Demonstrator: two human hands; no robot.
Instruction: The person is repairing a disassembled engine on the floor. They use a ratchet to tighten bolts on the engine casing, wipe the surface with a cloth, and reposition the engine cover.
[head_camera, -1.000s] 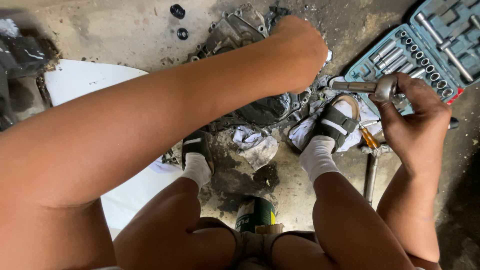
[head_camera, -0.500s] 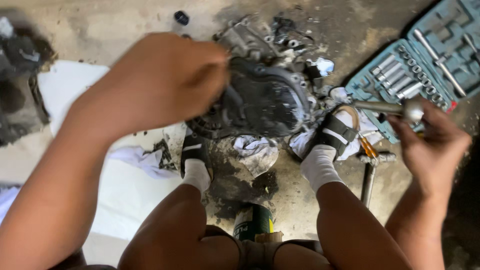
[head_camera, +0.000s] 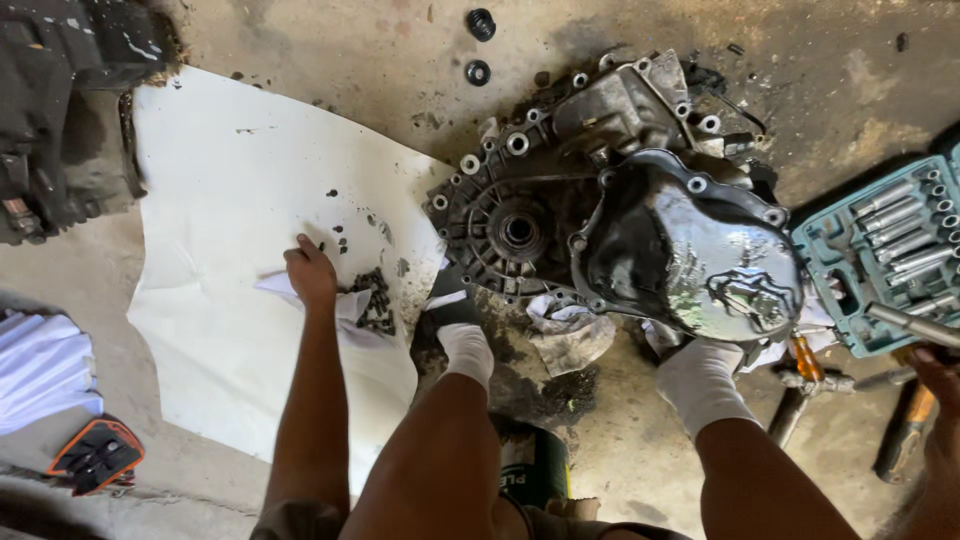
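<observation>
A person crouches over a grimy engine casing (head_camera: 610, 230) lying on a stained concrete floor (head_camera: 330, 40), seen from the head camera. The left hand (head_camera: 310, 272) reaches onto a white sheet (head_camera: 220, 200) spread to the casing's left, fingers bent down beside a small heap of dark bolts (head_camera: 376, 300); from above it cannot be told whether the fingers pinch one of them or merely rest on the scrap of white paper (head_camera: 345, 305) under them. The right hand (head_camera: 940, 375) is cut off by the frame's right edge, appearing to close around the handle of a metal ratchet (head_camera: 915, 325), whose far end is out of sight. That tool lies across the corner of an open teal socket case (head_camera: 845, 260), itself only partly in view. Both feet in white socks (head_camera: 700, 385) and sandals are planted against the casing's near edge, with crumpled rags (head_camera: 565, 335) between them. A hammer (head_camera: 800, 400) lies half hidden behind the right leg. A dark machine part (head_camera: 60, 110) fills the upper left corner, mostly cropped. Two black rings (head_camera: 480, 25) lie on the floor above the casing.
</observation>
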